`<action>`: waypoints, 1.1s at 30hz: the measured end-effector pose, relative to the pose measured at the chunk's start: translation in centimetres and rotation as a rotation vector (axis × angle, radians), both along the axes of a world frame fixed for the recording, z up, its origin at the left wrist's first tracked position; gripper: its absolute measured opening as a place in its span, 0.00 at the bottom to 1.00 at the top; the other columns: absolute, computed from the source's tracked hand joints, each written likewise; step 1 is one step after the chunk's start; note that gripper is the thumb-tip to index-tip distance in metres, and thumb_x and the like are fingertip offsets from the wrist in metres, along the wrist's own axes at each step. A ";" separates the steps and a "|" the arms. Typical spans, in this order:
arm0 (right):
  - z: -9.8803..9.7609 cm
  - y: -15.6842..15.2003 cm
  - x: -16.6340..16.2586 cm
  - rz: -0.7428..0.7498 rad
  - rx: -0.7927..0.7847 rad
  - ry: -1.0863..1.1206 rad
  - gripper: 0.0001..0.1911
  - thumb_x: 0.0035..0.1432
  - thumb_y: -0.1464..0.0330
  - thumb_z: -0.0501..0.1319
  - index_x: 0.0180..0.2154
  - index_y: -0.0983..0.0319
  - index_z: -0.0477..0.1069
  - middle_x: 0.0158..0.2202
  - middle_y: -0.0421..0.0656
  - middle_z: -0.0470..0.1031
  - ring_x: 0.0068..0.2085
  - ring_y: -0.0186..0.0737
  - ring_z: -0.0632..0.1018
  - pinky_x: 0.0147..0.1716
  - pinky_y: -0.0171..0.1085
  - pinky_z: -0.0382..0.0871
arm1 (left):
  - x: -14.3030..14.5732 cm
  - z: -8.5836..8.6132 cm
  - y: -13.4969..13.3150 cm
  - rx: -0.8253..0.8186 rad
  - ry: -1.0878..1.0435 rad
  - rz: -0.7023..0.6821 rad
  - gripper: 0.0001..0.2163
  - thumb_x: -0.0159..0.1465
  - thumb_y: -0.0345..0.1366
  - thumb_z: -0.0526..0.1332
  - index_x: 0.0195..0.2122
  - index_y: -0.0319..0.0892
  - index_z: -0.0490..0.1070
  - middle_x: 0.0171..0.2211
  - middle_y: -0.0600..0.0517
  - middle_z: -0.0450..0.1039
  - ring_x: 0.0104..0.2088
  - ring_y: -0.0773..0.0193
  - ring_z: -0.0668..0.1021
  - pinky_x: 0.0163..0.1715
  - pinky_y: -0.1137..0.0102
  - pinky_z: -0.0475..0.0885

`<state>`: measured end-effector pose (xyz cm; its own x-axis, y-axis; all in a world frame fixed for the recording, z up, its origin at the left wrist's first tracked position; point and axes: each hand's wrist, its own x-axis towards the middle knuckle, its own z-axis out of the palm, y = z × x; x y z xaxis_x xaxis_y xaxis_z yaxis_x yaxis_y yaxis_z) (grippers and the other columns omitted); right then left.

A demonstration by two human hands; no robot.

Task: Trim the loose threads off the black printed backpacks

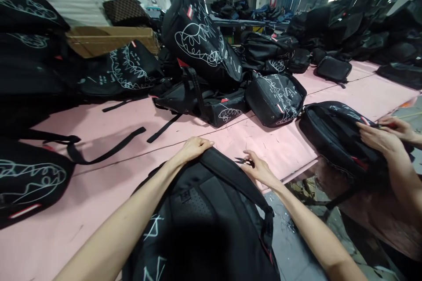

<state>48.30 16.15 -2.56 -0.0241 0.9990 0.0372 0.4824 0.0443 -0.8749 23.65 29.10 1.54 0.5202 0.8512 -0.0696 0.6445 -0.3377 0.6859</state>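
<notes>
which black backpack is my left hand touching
The black fabric backpack at bottom centre: your left hand is on its top, while the others lie farther away.

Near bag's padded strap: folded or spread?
Spread: the strap runs from the left hand along the bag to the webbing, no fold showing.

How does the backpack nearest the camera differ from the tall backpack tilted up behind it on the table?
The near backpack shows its back panel and a shoulder strap; the tall backpack shows a face with bold white scribbles.
The near backpack has the left hand on it; no hand touches the tall backpack, which leans over another bag.
Both are black with white scribbles, though on the near one they show only at its left edge.
</notes>
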 end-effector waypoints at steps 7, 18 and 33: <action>3.0 3.4 -2.2 0.125 0.537 -0.545 0.09 0.58 0.62 0.58 0.34 0.61 0.70 0.31 0.43 0.74 0.35 0.39 0.69 0.37 0.38 0.54 | 0.2 0.1 0.0 0.018 0.038 -0.043 0.21 0.56 0.51 0.49 0.16 0.42 0.45 0.15 0.58 0.44 0.19 0.71 0.53 0.21 0.71 0.48; 3.2 4.7 -2.0 0.226 0.613 -0.704 0.09 0.59 0.64 0.57 0.32 0.62 0.70 0.30 0.42 0.74 0.34 0.38 0.67 0.35 0.39 0.49 | 0.2 -0.2 0.1 0.011 0.036 -0.028 0.21 0.56 0.51 0.50 0.16 0.42 0.45 0.15 0.58 0.44 0.18 0.71 0.52 0.20 0.71 0.47; 3.2 5.3 -2.5 0.179 0.612 -0.675 0.07 0.59 0.64 0.58 0.33 0.61 0.70 0.31 0.42 0.74 0.34 0.38 0.68 0.35 0.39 0.50 | 0.4 0.2 -0.2 -0.044 0.009 -0.008 0.21 0.55 0.51 0.50 0.15 0.43 0.46 0.15 0.58 0.44 0.18 0.71 0.52 0.21 0.70 0.46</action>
